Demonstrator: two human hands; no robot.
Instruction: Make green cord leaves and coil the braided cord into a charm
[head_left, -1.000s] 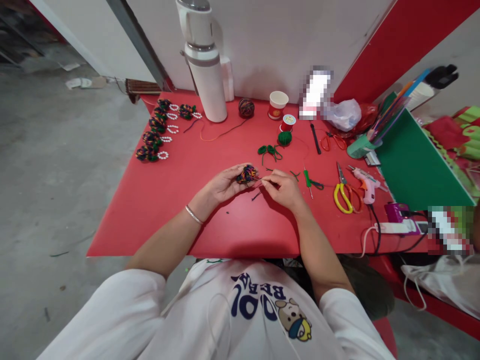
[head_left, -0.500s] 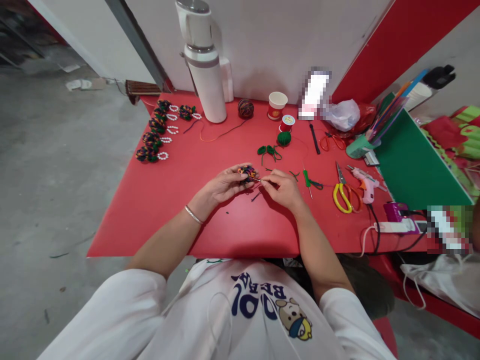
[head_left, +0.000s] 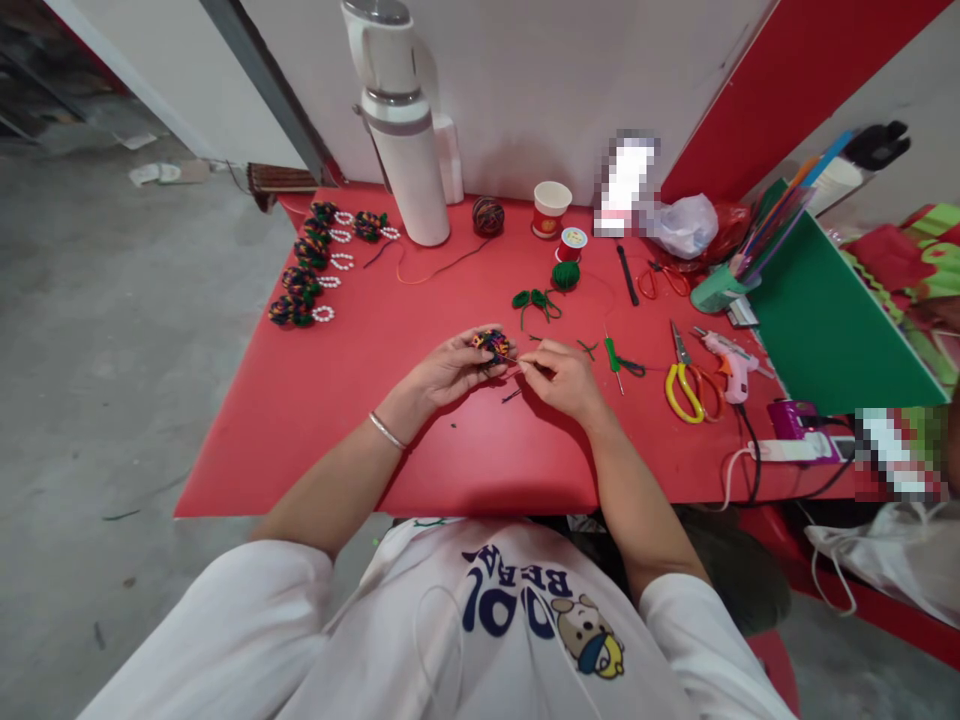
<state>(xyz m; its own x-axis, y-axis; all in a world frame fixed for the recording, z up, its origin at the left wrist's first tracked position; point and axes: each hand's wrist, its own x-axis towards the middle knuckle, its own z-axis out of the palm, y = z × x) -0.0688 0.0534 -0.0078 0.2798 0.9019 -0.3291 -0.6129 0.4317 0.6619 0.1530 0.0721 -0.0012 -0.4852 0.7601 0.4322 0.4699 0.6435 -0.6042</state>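
Note:
My left hand (head_left: 451, 368) is closed round a small multicoloured yarn piece (head_left: 491, 345), its thumb on the near side. From that piece a thin line runs to the pinched fingertips of my right hand (head_left: 559, 378); whether this is a needle or a taut strand of yarn is too fine to tell. Short dark yarn ends (head_left: 511, 396) lie just below, between both hands. Beyond them on the red table (head_left: 360, 420) are a green yarn bow (head_left: 536, 302), a green yarn ball (head_left: 565, 275) and a crochet hook with a green handle (head_left: 612, 355).
Several yarn pieces with white bead loops (head_left: 300, 282) line the left edge. At the back stand a white flask (head_left: 416, 170), a multicoloured yarn ball (head_left: 488, 215), a paper cup (head_left: 551, 210) and a thread spool (head_left: 572, 243). Yellow-handled scissors (head_left: 681, 390) and a pink glue gun (head_left: 731, 365) lie right.
The yarn piece is turned slightly in my left hand, and the thin line at my right fingertips looks less metallic. Both hands stay in nearly the same place. The view has shifted slightly.

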